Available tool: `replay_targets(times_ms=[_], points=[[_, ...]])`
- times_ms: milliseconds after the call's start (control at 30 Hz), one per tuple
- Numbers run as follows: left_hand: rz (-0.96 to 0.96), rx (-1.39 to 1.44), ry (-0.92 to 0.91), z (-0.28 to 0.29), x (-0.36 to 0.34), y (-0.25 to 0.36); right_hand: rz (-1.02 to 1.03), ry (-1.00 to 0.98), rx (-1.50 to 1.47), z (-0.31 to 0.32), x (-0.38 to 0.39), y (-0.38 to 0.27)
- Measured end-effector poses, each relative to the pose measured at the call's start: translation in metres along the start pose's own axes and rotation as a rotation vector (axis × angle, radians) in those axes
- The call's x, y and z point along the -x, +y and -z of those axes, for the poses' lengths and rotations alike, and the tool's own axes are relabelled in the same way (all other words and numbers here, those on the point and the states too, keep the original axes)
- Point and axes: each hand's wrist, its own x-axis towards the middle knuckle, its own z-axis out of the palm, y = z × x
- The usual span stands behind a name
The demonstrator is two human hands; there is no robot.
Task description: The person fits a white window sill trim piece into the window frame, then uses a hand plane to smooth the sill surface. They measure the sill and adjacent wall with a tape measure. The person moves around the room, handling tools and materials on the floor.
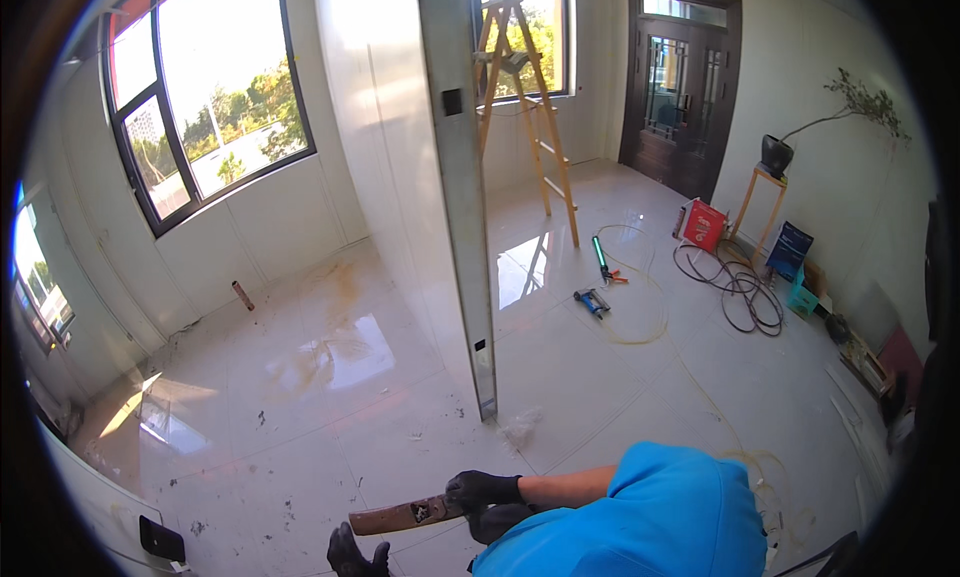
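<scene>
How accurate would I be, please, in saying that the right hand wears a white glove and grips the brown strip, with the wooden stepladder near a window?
Not quite: the head view shows the right hand in a black glove, not white. It does grip the brown strip, and the wooden stepladder stands near a window.
</scene>
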Motion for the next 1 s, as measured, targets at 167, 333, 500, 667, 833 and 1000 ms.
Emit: replay_targets(times_ms=[167, 333, 500, 667, 833, 1000], points=[[0.089, 0.099, -0.54, -0.119, -0.044, -0.078, 0.294, -0.075, 0.25, -0.006, -0.128, -0.038], [0.155, -0.018, -0.676, -0.156, -0.073, -0.155, 0.211, -0.36, 0.264, 0.023, -0.247, -0.133], [0.284, 0.01, -0.593, -0.203, -0.123, -0.215, 0.308, -0.528, 0.421, 0.032, -0.367, -0.154], [0.331, 0.3, -0.445, -0.285, -0.227, -0.301, 0.324, -0.573, 0.46, 0.08, -0.505, -0.168], [0.195, 0.304, -0.581, -0.381, -0.332, -0.387, 0.047, -0.389, 0.415, 0.149, -0.608, -0.201], [0.085, 0.335, -0.668, -0.467, -0.428, -0.462, 0.007, -0.269, 0.304, 0.202, -0.705, -0.225]])
